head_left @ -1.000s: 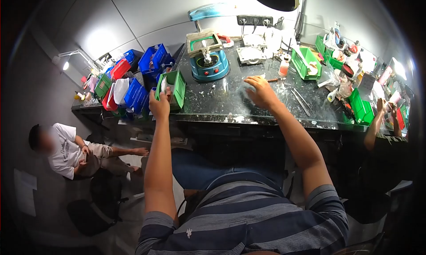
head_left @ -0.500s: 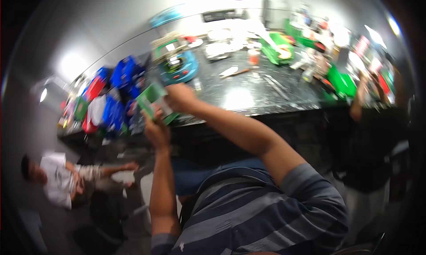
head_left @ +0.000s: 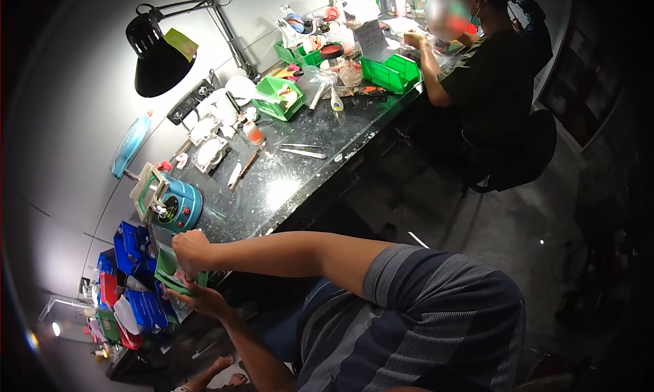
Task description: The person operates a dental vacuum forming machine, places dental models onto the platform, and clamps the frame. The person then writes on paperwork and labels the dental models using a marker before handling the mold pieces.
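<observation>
My left hand (head_left: 208,302) grips a small green bin (head_left: 163,272) from below, its fingers around the near side, just off the bench's left front edge. Over the bin's opening is my right hand (head_left: 193,251), its fingers curled closed; whatever they hold is hidden. Something pale and pinkish shows inside the bin, too small to name. Right behind my hands, on the black bench (head_left: 293,177), stands a blue machine (head_left: 182,206) with red buttons and a framed top.
Blue, red and white bins (head_left: 139,310) pile up at left. A black lamp (head_left: 163,68) overhangs the bench. Tweezer-like tools (head_left: 304,152), an orange-filled jar (head_left: 253,133) and green bins (head_left: 392,75) lie further right. A co-worker (head_left: 487,85) sits at the far end.
My view has swung to the right, bringing the lamp and co-worker into clear sight. Both hands stay at the green bin, the right one still closed over it.
</observation>
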Available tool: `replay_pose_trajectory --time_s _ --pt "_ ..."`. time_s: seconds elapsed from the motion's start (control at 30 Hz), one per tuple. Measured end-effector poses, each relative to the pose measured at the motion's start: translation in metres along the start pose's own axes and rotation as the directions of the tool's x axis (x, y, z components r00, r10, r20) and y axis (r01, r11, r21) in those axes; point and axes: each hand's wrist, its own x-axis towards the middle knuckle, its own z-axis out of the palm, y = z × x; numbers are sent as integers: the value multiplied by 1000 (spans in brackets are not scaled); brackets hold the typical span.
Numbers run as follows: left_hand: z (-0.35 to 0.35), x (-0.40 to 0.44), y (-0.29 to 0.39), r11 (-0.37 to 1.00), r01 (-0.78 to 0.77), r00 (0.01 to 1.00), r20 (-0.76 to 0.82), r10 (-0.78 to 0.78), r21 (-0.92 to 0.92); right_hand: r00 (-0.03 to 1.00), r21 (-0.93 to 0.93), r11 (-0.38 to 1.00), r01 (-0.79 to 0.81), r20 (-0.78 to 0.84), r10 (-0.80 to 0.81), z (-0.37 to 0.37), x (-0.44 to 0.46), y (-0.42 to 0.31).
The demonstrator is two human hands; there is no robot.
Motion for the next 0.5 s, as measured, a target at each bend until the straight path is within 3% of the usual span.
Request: replay_pose_trajectory --time_s 0.1,0.17,0.27,0.3,0.33,0.4,0.47,0.5 --pt "1 2 -18 996 -44 998 48 41 72 997 -17 1000 19 71 -18 -12 -6 -1" --pt "5 -4 -4 996 -31 998 -57 36 83 987 62 986 156 24 -158 -8 -7 -4" --pt "7 -2 -16 988 -105 990 -86 115 113 988 120 981 152 18 -156 -17 -9 -12" --pt "8 0 -31 982 -63 993 -86 79 179 984 119 979 163 59 -171 -20 -10 -9" --pt "3 3 -35 982 -71 993 -83 87 175 984 118 980 162 51 -169 -26 -13 -4" --pt "-2 5 -42 987 -123 990 87 115 102 954 42 969 245 168 -248 -39 -21 9" --pt "2 1 -36 988 -153 986 70 150 28 951 26 961 276 141 -277 -49 -27 34" --pt "-1 -5 -35 980 -180 983 39 177 89 953 102 954 281 88 -290 -58 -33 48"
